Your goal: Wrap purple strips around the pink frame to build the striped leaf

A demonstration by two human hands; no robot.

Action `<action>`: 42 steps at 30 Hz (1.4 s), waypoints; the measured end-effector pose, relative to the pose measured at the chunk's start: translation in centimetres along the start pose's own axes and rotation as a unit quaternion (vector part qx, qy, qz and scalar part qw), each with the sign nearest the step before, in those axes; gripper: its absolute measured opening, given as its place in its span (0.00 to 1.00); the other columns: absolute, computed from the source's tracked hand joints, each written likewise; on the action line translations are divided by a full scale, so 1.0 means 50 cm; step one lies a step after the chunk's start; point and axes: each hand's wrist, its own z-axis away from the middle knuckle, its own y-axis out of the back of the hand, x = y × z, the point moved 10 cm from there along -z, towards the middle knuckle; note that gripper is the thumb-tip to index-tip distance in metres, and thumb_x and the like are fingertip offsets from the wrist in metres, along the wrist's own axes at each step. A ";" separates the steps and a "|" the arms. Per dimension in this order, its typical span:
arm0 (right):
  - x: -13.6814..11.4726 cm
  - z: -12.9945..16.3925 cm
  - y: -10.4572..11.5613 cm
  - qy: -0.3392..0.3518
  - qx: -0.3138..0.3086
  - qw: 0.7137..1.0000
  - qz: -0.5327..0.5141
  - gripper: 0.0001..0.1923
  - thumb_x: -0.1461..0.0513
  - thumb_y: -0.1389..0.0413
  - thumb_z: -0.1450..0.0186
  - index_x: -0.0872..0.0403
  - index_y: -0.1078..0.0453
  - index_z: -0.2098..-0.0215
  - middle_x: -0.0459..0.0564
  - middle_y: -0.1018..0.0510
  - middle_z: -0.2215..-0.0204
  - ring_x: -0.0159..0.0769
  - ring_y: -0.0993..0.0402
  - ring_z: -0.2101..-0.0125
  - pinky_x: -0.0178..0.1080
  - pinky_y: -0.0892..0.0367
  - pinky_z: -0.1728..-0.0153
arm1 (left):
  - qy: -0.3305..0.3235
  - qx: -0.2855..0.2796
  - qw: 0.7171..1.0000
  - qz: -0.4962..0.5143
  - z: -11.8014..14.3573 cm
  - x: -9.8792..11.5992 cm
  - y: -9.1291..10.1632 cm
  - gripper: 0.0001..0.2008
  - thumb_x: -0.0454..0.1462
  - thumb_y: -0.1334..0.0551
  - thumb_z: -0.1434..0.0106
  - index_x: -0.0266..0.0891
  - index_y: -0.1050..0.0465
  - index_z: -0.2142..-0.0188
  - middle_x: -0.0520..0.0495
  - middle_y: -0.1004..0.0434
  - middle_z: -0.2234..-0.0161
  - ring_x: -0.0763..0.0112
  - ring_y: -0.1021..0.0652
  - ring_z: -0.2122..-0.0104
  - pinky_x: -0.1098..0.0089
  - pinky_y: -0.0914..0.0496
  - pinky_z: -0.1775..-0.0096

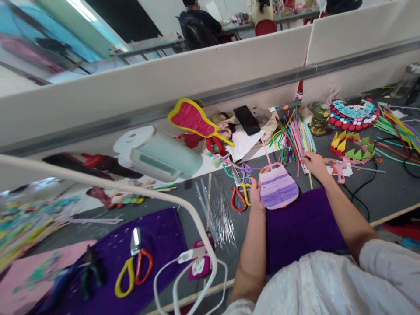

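Note:
A small handbag [278, 187] in pink and purple stripes, with a thin pink handle, is upright in front of me. My left hand [257, 194] grips its left side, thumb up along the edge. My right hand [314, 164] is at the near end of a bundle of coloured pipe cleaners [297, 133], its fingers bent and pressed together on them. Which strands it pinches is too small to make out. Below the bag lies a purple cloth [302, 227]. Scissors [241, 192] with red and yellow handles rest just left of my left hand.
A pink glue gun [340, 169] with its black cable lies right of my right hand. Beyond are a leafy crown [352, 148] and a glass jar [320, 118]. Leftward are silver strands [221, 214], a lamp arm [193, 210], a pale green jug [164, 153] and more scissors [134, 262].

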 end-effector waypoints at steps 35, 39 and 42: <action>-0.217 0.170 -0.043 0.142 -0.289 0.925 -0.202 0.13 0.55 0.47 0.37 0.52 0.33 0.76 0.41 0.33 0.82 0.29 0.39 0.79 0.32 0.45 0.75 | -0.260 0.089 0.927 -0.254 0.055 0.129 -0.132 0.14 0.44 0.36 0.40 0.36 0.22 0.60 0.42 0.20 0.66 0.74 0.28 0.76 0.76 0.40 0.81; -0.241 0.222 -0.068 0.191 -0.353 0.897 -0.184 0.12 0.58 0.47 0.37 0.53 0.33 0.77 0.41 0.32 0.83 0.28 0.37 0.80 0.31 0.43 0.75 | -0.282 0.129 0.928 -0.209 0.074 0.158 -0.125 0.15 0.44 0.36 0.41 0.36 0.22 0.61 0.47 0.22 0.73 0.83 0.38 0.85 0.78 0.47 0.85; -0.220 0.239 -0.073 0.129 -0.392 0.867 -0.278 0.07 0.58 0.46 0.36 0.52 0.30 0.64 0.41 0.28 0.79 0.28 0.33 0.80 0.30 0.39 0.77 | -0.293 0.139 0.933 -0.154 0.088 0.173 -0.101 0.12 0.42 0.33 0.44 0.35 0.23 0.65 0.50 0.25 0.75 0.84 0.35 0.83 0.81 0.46 0.84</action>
